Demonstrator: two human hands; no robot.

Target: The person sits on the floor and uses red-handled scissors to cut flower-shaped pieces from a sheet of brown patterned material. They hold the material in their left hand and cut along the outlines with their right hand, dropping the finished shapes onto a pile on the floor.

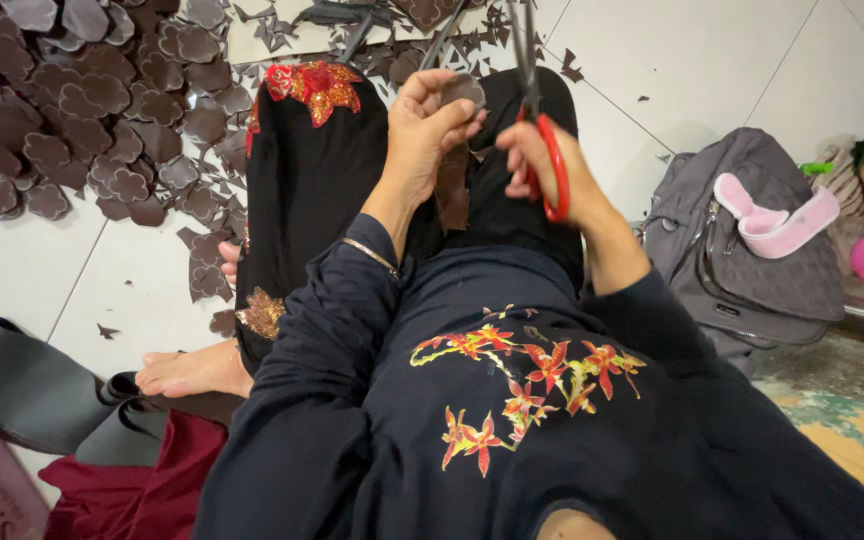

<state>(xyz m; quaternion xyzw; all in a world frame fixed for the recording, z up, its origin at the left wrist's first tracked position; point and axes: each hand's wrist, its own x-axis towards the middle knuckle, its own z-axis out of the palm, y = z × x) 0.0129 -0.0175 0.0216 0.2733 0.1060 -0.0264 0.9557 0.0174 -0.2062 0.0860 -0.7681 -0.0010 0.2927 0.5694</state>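
Seated on the floor, the left hand (430, 125) pinches a brown scalloped piece (463, 90) above the lap; the right hand (542, 165), grip clenched through red-handled scissors (542, 130), trims it. Turning the piece carefully seems next.

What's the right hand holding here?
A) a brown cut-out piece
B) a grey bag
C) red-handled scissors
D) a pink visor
C: the right hand has its fingers through the red handles of the scissors, blades pointing up, while the left hand pinches the brown piece.
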